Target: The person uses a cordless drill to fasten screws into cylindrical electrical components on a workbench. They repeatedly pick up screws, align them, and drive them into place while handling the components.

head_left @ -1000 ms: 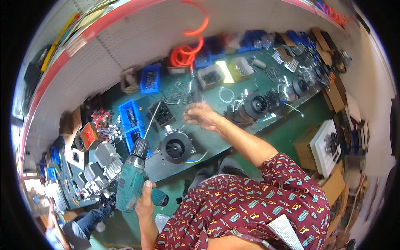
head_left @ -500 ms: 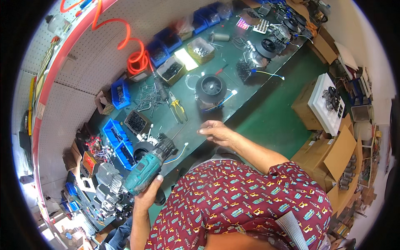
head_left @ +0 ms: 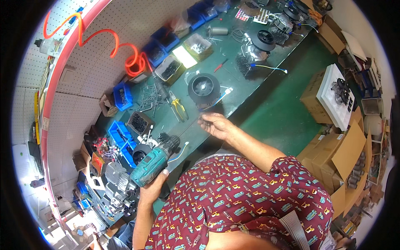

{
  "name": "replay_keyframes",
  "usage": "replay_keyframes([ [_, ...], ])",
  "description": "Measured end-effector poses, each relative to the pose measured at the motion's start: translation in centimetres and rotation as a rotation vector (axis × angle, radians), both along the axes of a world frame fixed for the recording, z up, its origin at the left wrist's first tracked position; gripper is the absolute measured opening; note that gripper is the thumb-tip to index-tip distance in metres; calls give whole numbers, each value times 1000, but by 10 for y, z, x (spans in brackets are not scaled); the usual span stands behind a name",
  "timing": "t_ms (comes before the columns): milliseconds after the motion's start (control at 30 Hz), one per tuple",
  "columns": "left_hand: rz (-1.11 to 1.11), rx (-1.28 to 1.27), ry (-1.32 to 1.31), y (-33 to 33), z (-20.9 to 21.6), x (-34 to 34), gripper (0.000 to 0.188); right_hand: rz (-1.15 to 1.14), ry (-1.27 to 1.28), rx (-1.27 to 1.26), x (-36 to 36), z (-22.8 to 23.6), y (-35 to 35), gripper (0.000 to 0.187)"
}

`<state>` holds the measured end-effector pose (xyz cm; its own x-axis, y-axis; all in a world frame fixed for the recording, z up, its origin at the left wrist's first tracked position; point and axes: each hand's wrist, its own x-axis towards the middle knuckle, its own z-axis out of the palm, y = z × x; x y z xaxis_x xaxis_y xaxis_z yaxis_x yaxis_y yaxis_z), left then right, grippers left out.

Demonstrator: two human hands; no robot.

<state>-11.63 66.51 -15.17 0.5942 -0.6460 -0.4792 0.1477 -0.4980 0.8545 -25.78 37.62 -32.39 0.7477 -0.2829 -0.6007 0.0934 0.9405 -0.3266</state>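
Observation:
My left hand (head_left: 153,188) is wrapped round the handle of a teal and black cordless drill (head_left: 151,167), its black chuck end pointing up and to the right over the bench edge. My right hand (head_left: 217,126) is closed in a pinch just below a motor with a round black fan wheel (head_left: 203,88). A small dark thing seems to be between its fingertips, too small to make out. White-plugged wires lie beside the fan wheel. Pliers with yellow handles (head_left: 179,109) lie left of my right hand, next to a dark-handled screwdriver (head_left: 161,90).
Blue bins (head_left: 122,95) and open boxes of black screws (head_left: 139,122) line the bench's wall side. Loose hex keys (head_left: 149,98) lie in a pile. Another motor assembly (head_left: 255,46) stands farther along. A coiled orange air hose (head_left: 134,64) hangs at the wall. Cartons (head_left: 329,156) stand on the right.
My right hand has come a little closer to the motor with the fan wheel. The drill in my left hand has shifted slightly to the right. The whole view has tilted a little.

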Motion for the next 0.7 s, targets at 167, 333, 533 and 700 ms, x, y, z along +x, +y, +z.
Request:
replay_keyframes([
  [167,45,48,49,-2,0,-3,34,-12,-47,50,3,0,-1,14],
  [333,13,9,-4,1,-5,0,27,-7,-54,58,7,1,1,14],
  [533,-246,-79,-374,10,-17,12,25,13,15,38,9,-2,-4,11],
  [700,-178,-126,-305,-4,-17,13,27,-111,-21,214,26,-4,-1,10],
])
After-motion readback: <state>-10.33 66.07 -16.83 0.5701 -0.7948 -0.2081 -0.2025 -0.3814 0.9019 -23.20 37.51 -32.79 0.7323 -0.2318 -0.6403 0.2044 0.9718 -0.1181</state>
